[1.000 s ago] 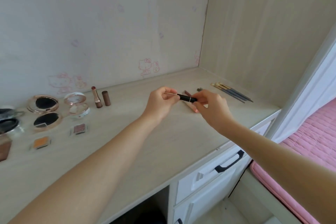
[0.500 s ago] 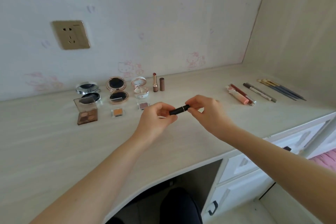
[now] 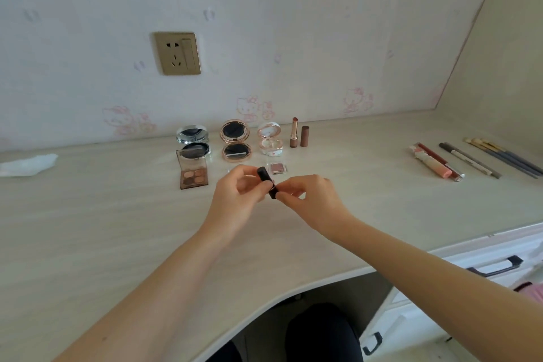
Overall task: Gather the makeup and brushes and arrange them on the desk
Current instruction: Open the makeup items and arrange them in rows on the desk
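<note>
Left hand (image 3: 232,200): curled; black tube (image 3: 262,175) is pinched at its 11 o'clock end
Right hand (image 3: 311,200): curled; 5 o'clock end is pinched

Soft, even daylight from a source out of view leaves the pale wall (image 3: 293,23) washed and faintly bluish and the desk (image 3: 88,214) bright. Only weak, diffuse shadows lie under the left hand (image 3: 235,197) and right hand (image 3: 311,197), and the space below the desk falls to near black. The wide lens slants the corner line at the right and stretches the forearms toward the bottom corners, and detail is slightly soft throughout: the black tube (image 3: 266,185) both hands pinch has smeared edges, and the brushes (image 3: 505,156) at the far right blur together.
</note>
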### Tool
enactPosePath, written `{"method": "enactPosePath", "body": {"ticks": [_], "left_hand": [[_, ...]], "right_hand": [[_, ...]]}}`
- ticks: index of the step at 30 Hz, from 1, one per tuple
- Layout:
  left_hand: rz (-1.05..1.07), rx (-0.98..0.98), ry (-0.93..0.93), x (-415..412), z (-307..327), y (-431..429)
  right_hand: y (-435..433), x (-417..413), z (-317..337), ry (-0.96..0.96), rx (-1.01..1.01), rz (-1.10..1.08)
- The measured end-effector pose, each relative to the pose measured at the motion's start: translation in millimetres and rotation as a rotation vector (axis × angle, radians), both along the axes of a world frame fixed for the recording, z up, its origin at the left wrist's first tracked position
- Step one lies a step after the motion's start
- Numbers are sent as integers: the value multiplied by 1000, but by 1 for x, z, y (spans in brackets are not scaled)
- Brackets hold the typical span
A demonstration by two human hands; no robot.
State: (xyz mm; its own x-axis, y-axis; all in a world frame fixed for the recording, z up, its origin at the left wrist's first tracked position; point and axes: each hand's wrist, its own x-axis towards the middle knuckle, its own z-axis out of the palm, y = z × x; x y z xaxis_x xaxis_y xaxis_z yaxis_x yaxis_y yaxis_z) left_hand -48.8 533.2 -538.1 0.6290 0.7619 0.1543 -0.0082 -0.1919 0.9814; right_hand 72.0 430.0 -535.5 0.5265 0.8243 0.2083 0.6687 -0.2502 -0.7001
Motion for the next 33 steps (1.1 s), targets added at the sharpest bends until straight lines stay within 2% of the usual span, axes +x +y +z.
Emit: {"method": "enactPosePath", "body": {"ticks": [4,7,10,13,16,19,24,28,33], "left_hand": [[16,-28,-35,-3,-1,6],[-11,16,-26,-4,-1,5],[-16,154,64,-2,-7,4],[-31,402,171,0,-14,5],[-34,631,263,-1,-21,6],[-11,715,286,-4,-23,8],[-32,870,392,-8,-23,12],[-35,1151,465,-5,-23,11],[-28,1241,481,-2,-27,8]], "right_hand": [[7,-5,3,-54,-31,19],[10,-1,5,16,-37,-32],[13,2,8,223,-17,-54],[14,2,9,293,-11,-31],[13,5,6,189,-67,6],[10,10,3,115,-111,44],[4,13,-3,-1,-60,93],[1,11,-12,-209,-42,165],[3,11,-24,-465,-47,231]]}}
